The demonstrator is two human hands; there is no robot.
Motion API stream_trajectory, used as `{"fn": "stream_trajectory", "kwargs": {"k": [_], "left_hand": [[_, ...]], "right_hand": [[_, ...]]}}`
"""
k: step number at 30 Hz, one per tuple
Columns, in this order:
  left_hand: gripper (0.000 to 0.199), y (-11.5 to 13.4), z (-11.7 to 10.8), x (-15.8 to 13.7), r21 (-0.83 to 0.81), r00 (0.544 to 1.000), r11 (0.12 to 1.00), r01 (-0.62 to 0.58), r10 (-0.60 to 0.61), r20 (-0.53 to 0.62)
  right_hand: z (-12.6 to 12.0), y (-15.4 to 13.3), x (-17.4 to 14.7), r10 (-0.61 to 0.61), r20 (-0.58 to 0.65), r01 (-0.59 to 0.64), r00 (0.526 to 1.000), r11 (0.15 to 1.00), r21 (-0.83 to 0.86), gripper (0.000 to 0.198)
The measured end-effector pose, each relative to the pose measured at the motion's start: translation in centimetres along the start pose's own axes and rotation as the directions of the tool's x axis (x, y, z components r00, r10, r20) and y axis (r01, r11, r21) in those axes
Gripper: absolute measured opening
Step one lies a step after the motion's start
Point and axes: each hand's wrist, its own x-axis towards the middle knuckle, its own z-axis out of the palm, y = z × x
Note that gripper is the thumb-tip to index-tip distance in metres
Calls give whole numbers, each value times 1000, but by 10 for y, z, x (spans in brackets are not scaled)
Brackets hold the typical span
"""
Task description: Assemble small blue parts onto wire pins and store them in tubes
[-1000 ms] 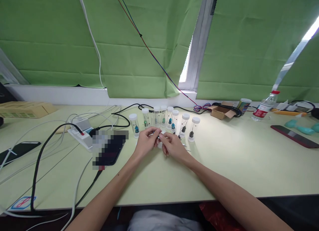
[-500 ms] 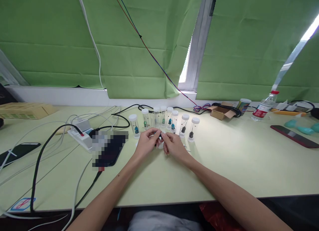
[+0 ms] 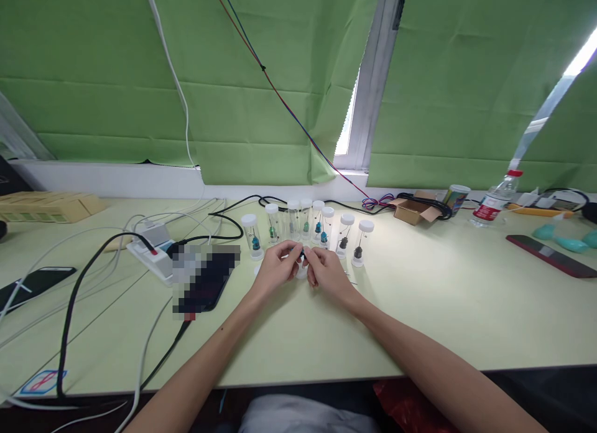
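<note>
My left hand (image 3: 276, 268) and my right hand (image 3: 328, 272) meet near the middle of the table, fingers pinched together. Between their fingertips is a small dark piece (image 3: 302, 254), mostly covered and too small to name. Just behind the hands stand several clear tubes with white caps, holding small figures on wires: a blue one in the left tube (image 3: 252, 237), dark ones in the right tubes (image 3: 344, 236) (image 3: 362, 243). A white round cap (image 3: 301, 273) shows under the hands. Thin metal bits (image 3: 351, 279) lie beside my right hand.
To the left are a white power strip (image 3: 153, 262), a phone (image 3: 212, 284) with a cable, and black and white cords. On the right stand an opened cardboard box (image 3: 410, 210), a water bottle (image 3: 495, 200) and a dark red flat case (image 3: 553, 256).
Both hands stay in nearly the same place. The fingertips have shifted slightly around the small dark piece, which shows a little differently.
</note>
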Motion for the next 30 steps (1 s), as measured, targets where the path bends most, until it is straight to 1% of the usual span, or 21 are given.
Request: {"fn": "stream_trajectory", "kwargs": {"k": [5,15,30], "left_hand": [[37,-3,-1,0,19,1000,1000,-2,2,22],[40,-7,-1,3,-14,999,1000,2,-1,42],[38,-8,-2,2,0,999,1000,16,-16,38]], "right_hand": [[0,1,0,-4,-7,4,1000,1000,-3,42],[0,1,0,-26,-4,26,1000,1000,-11,43],[2,-4,-4,-60,-15,57,998,988,-144,44]]}}
